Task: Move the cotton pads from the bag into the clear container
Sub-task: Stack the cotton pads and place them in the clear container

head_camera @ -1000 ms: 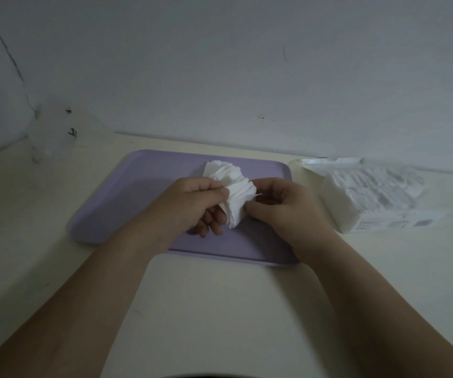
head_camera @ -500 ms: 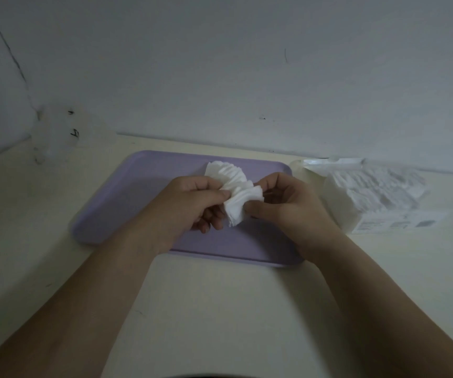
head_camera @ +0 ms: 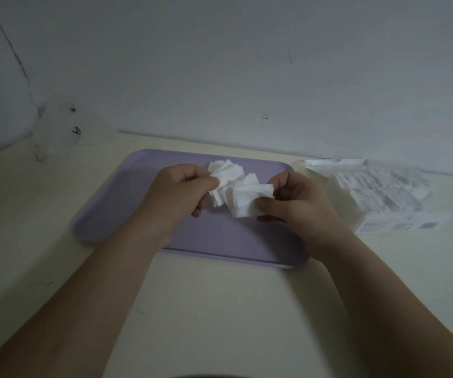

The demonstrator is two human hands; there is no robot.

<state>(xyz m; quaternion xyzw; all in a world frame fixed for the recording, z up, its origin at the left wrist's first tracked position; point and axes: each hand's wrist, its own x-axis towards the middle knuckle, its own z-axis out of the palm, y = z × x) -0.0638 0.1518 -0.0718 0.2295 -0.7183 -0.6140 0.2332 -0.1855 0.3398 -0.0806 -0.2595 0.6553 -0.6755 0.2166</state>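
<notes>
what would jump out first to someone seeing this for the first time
First, the fanned bunch of white cotton pads at the centre, pinched between the left hand and right hand above the lilac tray. Next, the open bag of more pads lying on the table to the right of the tray. Last, a faint clear container stands at the far left by the wall.

Lilac tray (head_camera: 127, 203) on cream table (head_camera: 220, 309), grey wall (head_camera: 220, 64) behind (cracked at left)
</notes>
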